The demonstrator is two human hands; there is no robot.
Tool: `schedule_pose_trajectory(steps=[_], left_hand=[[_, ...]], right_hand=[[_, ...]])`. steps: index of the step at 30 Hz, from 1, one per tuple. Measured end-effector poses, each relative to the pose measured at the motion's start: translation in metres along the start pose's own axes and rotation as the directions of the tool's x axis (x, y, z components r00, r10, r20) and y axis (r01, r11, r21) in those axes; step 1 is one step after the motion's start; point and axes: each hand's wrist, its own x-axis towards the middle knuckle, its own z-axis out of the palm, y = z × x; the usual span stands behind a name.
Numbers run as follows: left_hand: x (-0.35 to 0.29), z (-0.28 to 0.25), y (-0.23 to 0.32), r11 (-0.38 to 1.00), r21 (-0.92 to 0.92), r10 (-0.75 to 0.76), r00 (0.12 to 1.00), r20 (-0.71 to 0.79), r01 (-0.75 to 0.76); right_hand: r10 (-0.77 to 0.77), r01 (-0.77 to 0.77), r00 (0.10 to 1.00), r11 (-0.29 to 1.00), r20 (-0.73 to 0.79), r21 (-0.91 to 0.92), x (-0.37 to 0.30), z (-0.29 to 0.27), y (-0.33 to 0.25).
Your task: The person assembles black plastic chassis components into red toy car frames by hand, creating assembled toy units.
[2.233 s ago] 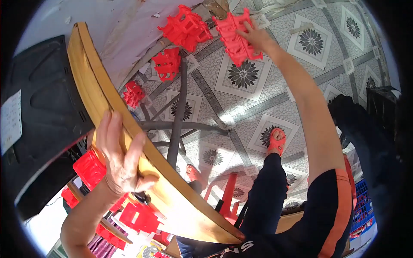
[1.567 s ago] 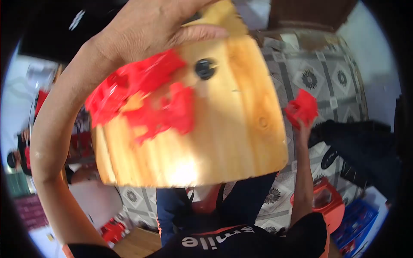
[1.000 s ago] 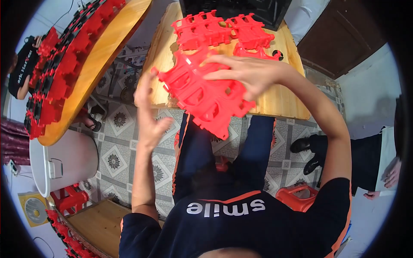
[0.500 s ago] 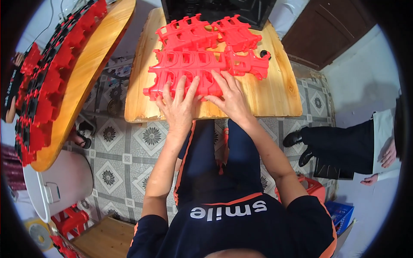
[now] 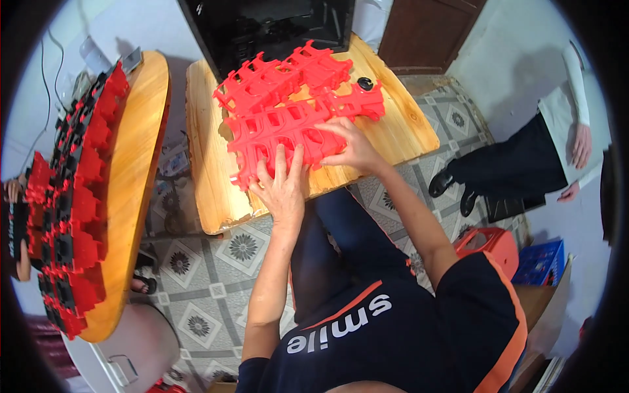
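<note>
A long red plastic frame (image 5: 274, 118) with rows of openings lies on the wooden table in front of me. My left hand (image 5: 283, 194) rests on its near left part, fingers spread and stretched over the openings. On its near right part, my right hand (image 5: 357, 149) grips the frame, fingers curved over the top and thumb at the near edge. Another red piece (image 5: 357, 103) extends to the right from the frame. Behind it lie two more red frames, one at the left (image 5: 259, 82) and one at the right (image 5: 319, 67).
A small black round part (image 5: 365, 84) lies on the wooden table (image 5: 406, 131). At the back stands a large black box (image 5: 262, 33). Another table (image 5: 134, 196) at the left carries red and black assemblies (image 5: 78, 183). A person (image 5: 524, 150) stands at the right.
The view has turned, so the table appears tilted and farther left. Both hands stay on the red frame; my right hand's fingers now look more bent.
</note>
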Motion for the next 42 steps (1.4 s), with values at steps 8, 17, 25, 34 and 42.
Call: schedule_pose_trajectory(steps=[8,17,25,34,42], left_hand=[[-0.001,0.012,0.004,0.999,-0.006,-0.053,0.998,-0.017,0.052],[0.005,0.003,0.012,0.995,0.097,-0.038,0.998,0.043,0.034],[-0.001,-0.008,-0.005,0.786,-0.414,-0.566,0.804,-0.183,0.459],[0.076,-0.131,0.012,0.981,-0.049,0.175,0.964,-0.203,-0.188],[0.156,-0.051,0.082,0.567,0.303,0.473,0.604,0.642,-0.766]], right_hand=[[-0.056,0.051,0.998,0.986,-0.027,-0.157,-0.003,-0.002,0.002],[-0.07,0.041,0.985,0.982,-0.156,-0.185,-0.016,-0.001,0.015],[0.06,-0.039,0.947,0.996,-0.316,0.074,-0.032,0.006,0.024],[0.341,0.03,0.939,0.074,-0.054,0.997,-0.03,0.062,-0.037],[0.497,-0.413,0.846,0.377,0.195,0.83,-0.018,0.08,-0.044]])
